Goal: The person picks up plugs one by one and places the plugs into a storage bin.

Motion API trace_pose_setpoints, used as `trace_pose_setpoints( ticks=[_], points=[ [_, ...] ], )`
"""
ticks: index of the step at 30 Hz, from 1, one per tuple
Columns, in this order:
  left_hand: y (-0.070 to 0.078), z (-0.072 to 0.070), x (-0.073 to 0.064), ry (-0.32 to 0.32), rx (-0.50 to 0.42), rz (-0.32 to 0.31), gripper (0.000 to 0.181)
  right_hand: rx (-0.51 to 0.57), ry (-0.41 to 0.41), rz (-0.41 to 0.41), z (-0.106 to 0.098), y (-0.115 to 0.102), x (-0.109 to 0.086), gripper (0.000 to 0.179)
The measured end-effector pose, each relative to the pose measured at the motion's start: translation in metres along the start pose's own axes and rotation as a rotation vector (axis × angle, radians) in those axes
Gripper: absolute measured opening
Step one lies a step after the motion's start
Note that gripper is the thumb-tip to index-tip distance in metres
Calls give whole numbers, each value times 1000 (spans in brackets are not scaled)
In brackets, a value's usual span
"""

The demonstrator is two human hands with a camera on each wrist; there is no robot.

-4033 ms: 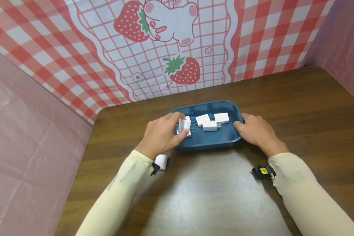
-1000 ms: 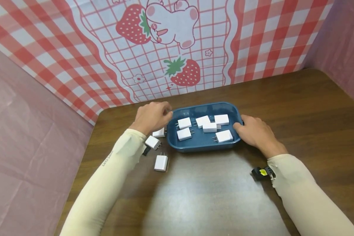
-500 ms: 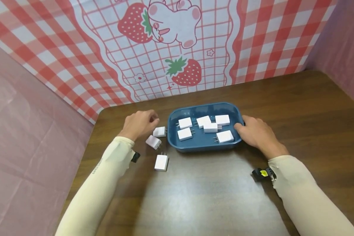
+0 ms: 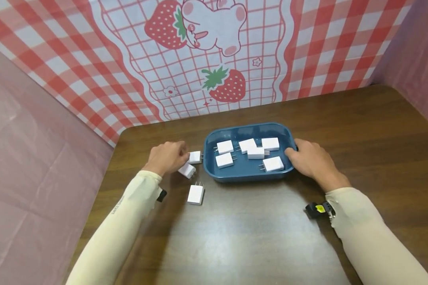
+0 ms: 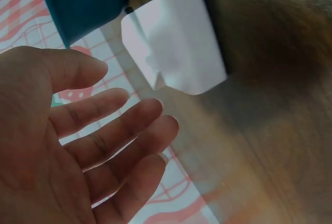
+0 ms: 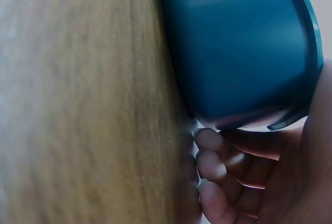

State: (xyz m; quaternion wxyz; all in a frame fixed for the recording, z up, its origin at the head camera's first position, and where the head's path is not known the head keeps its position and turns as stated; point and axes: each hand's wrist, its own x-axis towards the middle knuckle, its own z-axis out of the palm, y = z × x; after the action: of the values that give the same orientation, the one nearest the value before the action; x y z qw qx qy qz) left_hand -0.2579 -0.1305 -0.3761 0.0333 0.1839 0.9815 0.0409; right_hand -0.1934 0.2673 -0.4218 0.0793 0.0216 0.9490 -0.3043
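Note:
My left hand (image 4: pixel 167 157) hovers low on the left, its fingertips right at a white plug charger (image 4: pixel 195 157) beside the tray. A second charger (image 4: pixel 187 170) lies just below it, partly covered by the hand. In the left wrist view the fingers are spread and loosely bent, with nothing between them; a charger (image 5: pixel 176 42) with metal prongs lies beyond the fingertips. My right hand (image 4: pixel 312 160) grips the right end of a blue plastic tray (image 4: pixel 244 166), thumb over the rim and fingers curled beneath. Several white chargers (image 4: pixel 272 164) lie scattered inside the tray.
A third loose charger (image 4: pixel 195 194) lies on the brown wooden table (image 4: pixel 249 237), nearer to me, prongs pointing away. Behind the table hangs a red-and-white checked cloth (image 4: pixel 228 85) with strawberries. Pink cloth (image 4: pixel 39 178) covers the left side.
A charger that my left hand held over the tray now lies inside it. The left hand has moved left, then down to the loose chargers. The right hand stays on the tray.

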Motion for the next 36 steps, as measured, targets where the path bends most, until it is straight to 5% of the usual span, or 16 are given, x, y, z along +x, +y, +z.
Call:
trace_pose_setpoints(
  ticks=[23, 36],
  points=[
    [3, 17, 7, -47, -15, 45, 49, 9, 3, 4, -1, -1, 0, 59],
    [6, 17, 6, -77, 4, 5, 48, 11, 1, 4, -1, -2, -2, 57]
  ],
)
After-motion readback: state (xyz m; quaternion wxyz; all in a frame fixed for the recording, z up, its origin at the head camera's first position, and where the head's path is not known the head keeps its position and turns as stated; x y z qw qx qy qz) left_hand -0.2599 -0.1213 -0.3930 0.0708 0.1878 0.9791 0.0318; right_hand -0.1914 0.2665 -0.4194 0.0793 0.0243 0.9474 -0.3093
